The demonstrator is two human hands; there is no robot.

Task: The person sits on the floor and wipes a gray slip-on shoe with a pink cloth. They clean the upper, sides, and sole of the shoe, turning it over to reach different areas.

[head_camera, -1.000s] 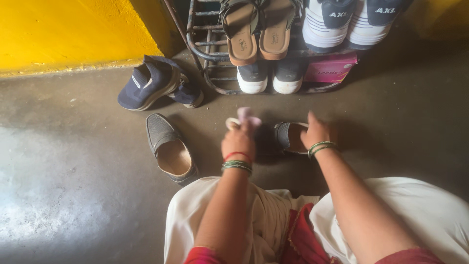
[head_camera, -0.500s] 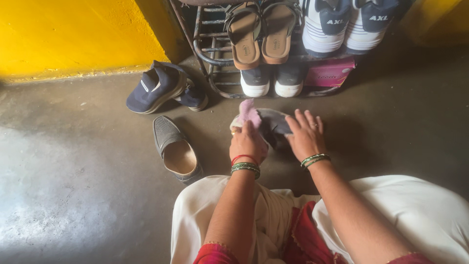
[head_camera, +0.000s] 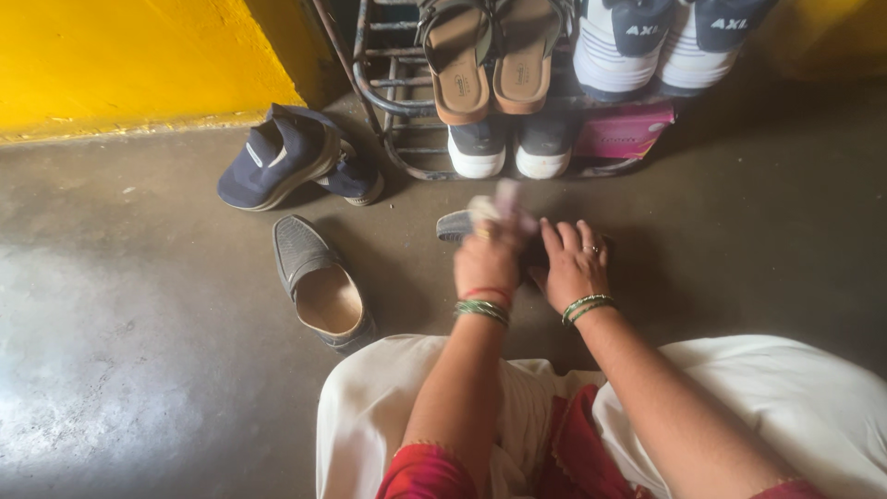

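Observation:
My left hand [head_camera: 487,261] is closed around a pale pink cloth [head_camera: 499,201] and presses it on a grey slip-on shoe [head_camera: 455,225] lying on the floor in front of me. My right hand [head_camera: 573,261] lies flat with fingers spread on the same shoe's right part, holding it down. Most of that shoe is hidden under both hands. Its grey partner shoe [head_camera: 319,282] lies to the left on the floor, opening upward.
A metal shoe rack [head_camera: 383,88] stands ahead with brown sandals [head_camera: 490,55], white striped sneakers [head_camera: 661,42], dark sneakers with white toes [head_camera: 510,148] and a pink box [head_camera: 624,131]. Navy shoes [head_camera: 291,157] lie left of it by a yellow wall [head_camera: 139,60].
The shoe was turned from lying with its opening showing to being covered by both hands. My left hand with the cloth moved right onto it. My right hand flattened on the shoe.

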